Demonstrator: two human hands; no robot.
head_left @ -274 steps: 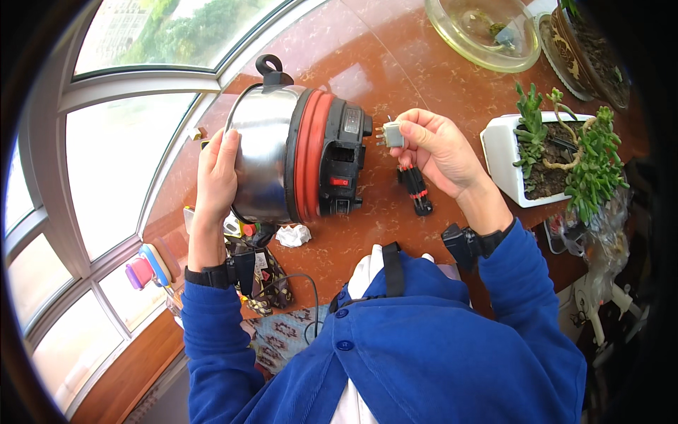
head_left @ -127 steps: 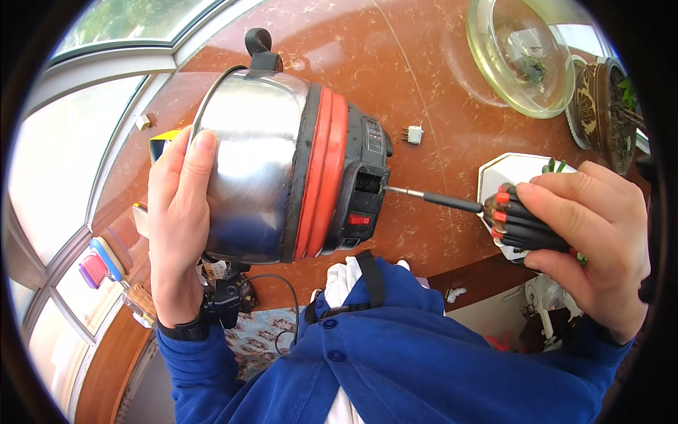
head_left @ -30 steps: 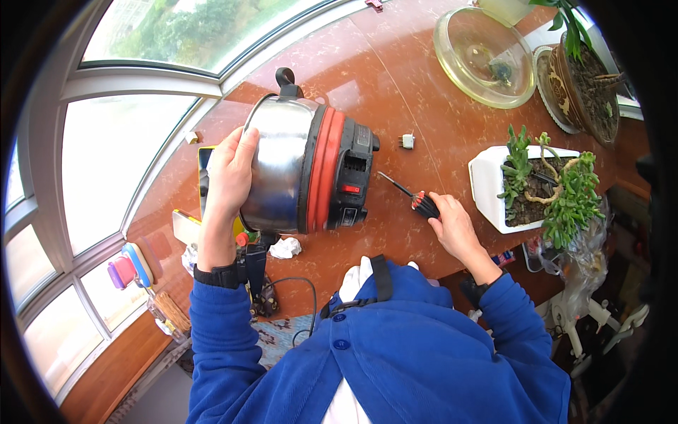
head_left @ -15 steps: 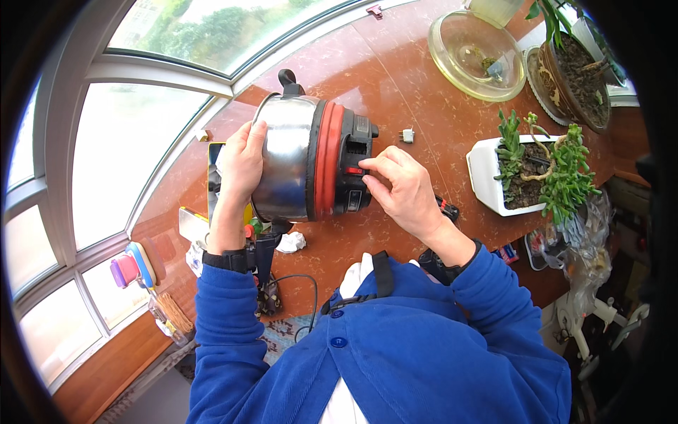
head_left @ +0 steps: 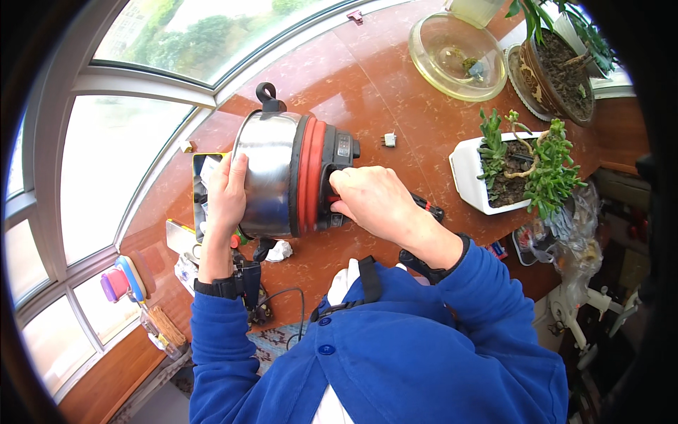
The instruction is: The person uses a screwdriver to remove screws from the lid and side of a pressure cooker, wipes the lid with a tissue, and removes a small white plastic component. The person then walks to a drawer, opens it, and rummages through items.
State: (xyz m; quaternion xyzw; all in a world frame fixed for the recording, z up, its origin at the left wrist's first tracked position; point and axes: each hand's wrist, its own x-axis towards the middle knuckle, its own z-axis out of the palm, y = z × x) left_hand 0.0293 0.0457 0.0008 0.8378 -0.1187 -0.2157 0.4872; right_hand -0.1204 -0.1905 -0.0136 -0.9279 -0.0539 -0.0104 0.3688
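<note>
An electric pot with a shiny steel body, red rings and a black control base lies on its side, the base facing right. My left hand grips the rim end of the steel body, with its thumb on the metal. At the base, my right hand has its fingers bent and thumb and forefinger pressed against the black part. A sliver of the red switch shows between them, and the rest of it lies hidden behind the hand. A black loop handle sticks out from the pot's far side.
A small white plug adapter lies beyond the base, and a black-and-red tool lies near my right wrist. Crumpled white paper is near the pot. A white succulent planter and a glass bowl stand at right.
My right hand has moved further over the base, its fingers now covering most of the red switch. The view has shifted slightly; my left hand still holds the pot.
</note>
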